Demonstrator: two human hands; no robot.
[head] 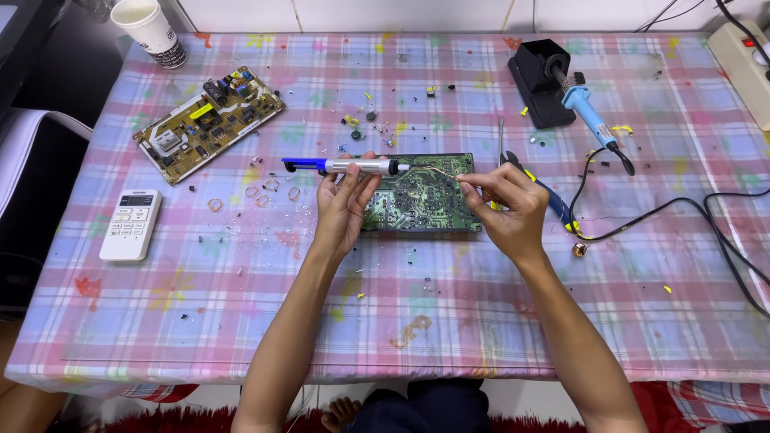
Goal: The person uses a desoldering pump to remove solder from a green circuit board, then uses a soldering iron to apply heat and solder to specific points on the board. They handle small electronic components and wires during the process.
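Holding a blue and silver suction pump (341,166) level above the green circuit board (421,204), the left hand (343,204) is closing its grip around the middle of the barrel, so the tip is pointing to the right, toward the other hand. The right hand (507,210) is pinching a thin wire (437,172) between thumb and fingers, and this wire is reaching from the fingers to the tip of the pump, just over the upper edge of the board. The board is lying flat in the middle of the surface (241,321), between both hands, with its solder side up, probably so the joints are easy to reach.

The soldering iron (589,120) is resting in its black stand (537,80) at the far right, well apart from the hands, which is keeping the hot tip away from the cloth. A second circuit board (208,122) and a white remote control (131,224) are lying to the left, and a paper cup (150,30) is standing at the far corner. Many small parts are scattered around the board.
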